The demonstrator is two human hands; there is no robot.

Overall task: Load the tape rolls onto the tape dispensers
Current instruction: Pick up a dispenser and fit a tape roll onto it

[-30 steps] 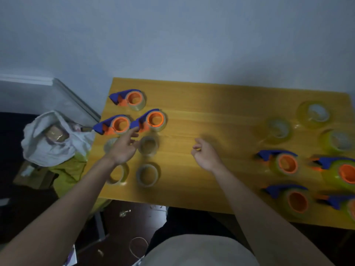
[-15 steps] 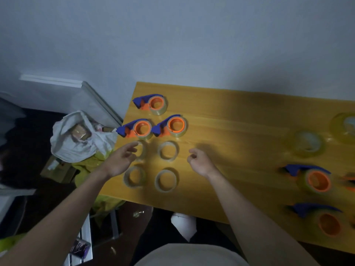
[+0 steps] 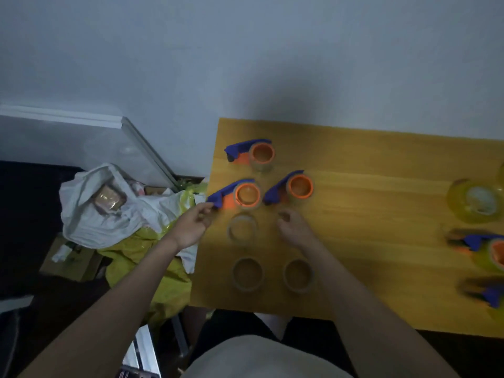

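1. The table [image 3: 368, 203] is yellow wood, set against a pale wall
2. Three blue-and-orange dispensers sit at its far left: the far dispenser [image 3: 252, 154], the left dispenser [image 3: 237, 194] and the middle dispenser [image 3: 293, 188]
3. Three clear rolls lie flat nearer the person: the upper roll [image 3: 242, 228], the near-left roll [image 3: 247, 274] and the near-right roll [image 3: 298, 275]
4. The left hand [image 3: 191, 227] reaches to the blue tip of the left dispenser, fingertips at it; whether they pinch it is unclear
5. The right hand [image 3: 296, 227] hovers just below the middle dispenser, fingers loosely curled, holding nothing
6. The upper roll lies between the two hands
7. At the right edge, blurred, are a yellow roll [image 3: 476, 200] and more dispensers
8. Left of the table, a white bag [image 3: 109, 214] lies on a yellow bag [image 3: 147, 266], beside a box [image 3: 71, 261]
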